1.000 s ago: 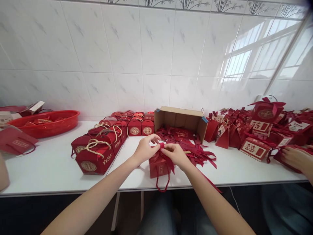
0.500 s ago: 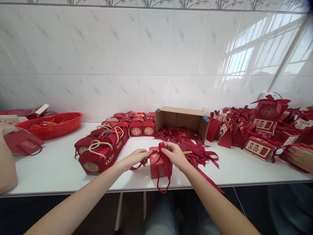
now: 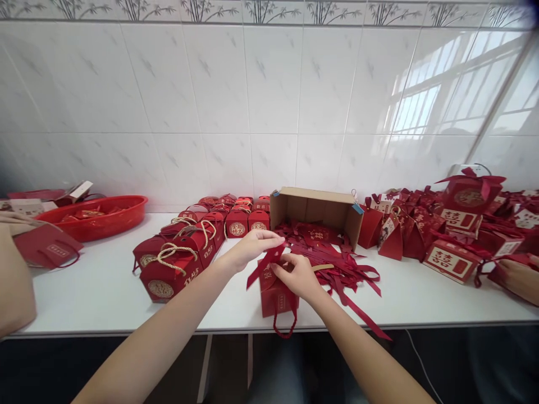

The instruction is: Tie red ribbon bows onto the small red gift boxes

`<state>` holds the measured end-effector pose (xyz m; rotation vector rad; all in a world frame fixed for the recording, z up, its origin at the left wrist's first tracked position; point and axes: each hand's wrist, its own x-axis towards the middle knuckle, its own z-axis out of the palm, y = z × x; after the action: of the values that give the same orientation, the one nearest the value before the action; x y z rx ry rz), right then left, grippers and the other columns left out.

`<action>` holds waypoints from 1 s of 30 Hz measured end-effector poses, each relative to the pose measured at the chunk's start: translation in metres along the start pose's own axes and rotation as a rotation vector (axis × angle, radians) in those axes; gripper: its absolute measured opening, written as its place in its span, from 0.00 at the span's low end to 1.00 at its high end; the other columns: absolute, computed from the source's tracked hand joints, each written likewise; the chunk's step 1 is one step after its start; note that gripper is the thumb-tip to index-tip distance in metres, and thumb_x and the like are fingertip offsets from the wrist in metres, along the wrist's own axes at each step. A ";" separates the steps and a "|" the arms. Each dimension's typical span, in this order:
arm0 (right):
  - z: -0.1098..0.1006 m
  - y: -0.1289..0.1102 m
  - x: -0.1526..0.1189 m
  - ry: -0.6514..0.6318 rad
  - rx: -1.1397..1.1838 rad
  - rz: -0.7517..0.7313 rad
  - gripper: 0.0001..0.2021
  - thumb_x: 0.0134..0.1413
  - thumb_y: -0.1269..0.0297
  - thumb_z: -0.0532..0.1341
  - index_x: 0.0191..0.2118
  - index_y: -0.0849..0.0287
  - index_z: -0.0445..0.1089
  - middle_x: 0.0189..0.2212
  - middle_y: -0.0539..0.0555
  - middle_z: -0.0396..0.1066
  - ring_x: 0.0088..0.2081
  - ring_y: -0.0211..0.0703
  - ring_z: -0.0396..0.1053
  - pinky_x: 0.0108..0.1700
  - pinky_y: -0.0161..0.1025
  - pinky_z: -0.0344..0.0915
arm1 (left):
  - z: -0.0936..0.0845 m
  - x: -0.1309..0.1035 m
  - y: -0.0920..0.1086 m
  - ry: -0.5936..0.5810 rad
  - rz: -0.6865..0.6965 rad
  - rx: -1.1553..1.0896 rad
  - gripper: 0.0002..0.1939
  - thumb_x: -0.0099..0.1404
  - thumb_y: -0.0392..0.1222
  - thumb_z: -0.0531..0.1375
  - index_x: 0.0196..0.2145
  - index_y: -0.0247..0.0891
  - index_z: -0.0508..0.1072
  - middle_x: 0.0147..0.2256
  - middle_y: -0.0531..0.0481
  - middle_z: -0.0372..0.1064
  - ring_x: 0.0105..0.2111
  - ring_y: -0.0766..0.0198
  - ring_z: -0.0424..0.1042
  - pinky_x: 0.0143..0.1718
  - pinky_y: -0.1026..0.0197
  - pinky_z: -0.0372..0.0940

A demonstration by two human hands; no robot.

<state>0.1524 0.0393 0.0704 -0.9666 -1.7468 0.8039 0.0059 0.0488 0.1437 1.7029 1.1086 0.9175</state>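
A small red gift box [image 3: 273,300] with a twisted red cord handle stands near the table's front edge. Above its top, my left hand [image 3: 255,247] pinches a red ribbon [image 3: 261,268], whose loose end hangs down to the left. My right hand [image 3: 298,274] is closed at the top right of the box, thumb and fingers gripping the ribbon there; the part inside the fingers is hidden. Just beyond lies a heap of loose red ribbons [image 3: 337,264], spilling from a cardboard box [image 3: 318,196] lying on its side.
Red boxes with rope handles [image 3: 168,269] stand in rows at left. A red plastic basin [image 3: 105,221] sits farther left, near another person's arm [image 3: 14,280]. Many decorated red boxes [image 3: 452,261] are piled at right, where another person's hand [image 3: 520,279] holds something red.
My left hand has risen and moved right over the box, drawing the ribbon up. My right hand has dropped slightly against the box top. The view has shifted a little.
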 end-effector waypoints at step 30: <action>-0.002 0.009 -0.001 0.085 0.236 0.096 0.10 0.46 0.63 0.63 0.35 0.56 0.62 0.22 0.48 0.73 0.24 0.39 0.69 0.30 0.34 0.60 | 0.009 -0.018 -0.064 0.207 0.222 0.198 0.06 0.53 0.41 0.61 0.27 0.35 0.71 0.29 0.48 0.72 0.31 0.64 0.69 0.37 0.60 0.65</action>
<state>0.1572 0.0432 0.0631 -0.9163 -1.5035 0.9919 -0.0099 0.0430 0.0791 1.9560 1.1935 1.1765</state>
